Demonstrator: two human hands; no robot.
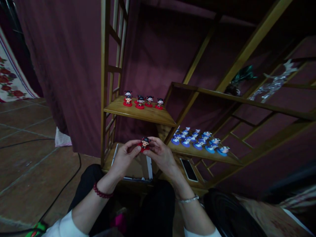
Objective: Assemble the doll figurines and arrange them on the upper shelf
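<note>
Between my two hands is a small figurine (145,143) with black hair buns and a red round base. My left hand (125,157) pinches it from the left, thumb and forefinger on the base. From the other side my right hand (160,154) grips it with thumb and fingers. Ahead and above, similar red-based figurines (140,102) stand grouped on the upper wooden shelf (145,115). Below my hands lies an open shallow box (139,166), partly covered by them.
Blue and purple figurines (197,140) stand in rows on the lower right shelf (209,156). A phone (189,169) lies below them. Wooden lattice posts (105,82) rise at left beside a dark curtain (71,75). A black cable (66,184) crosses the tiled floor.
</note>
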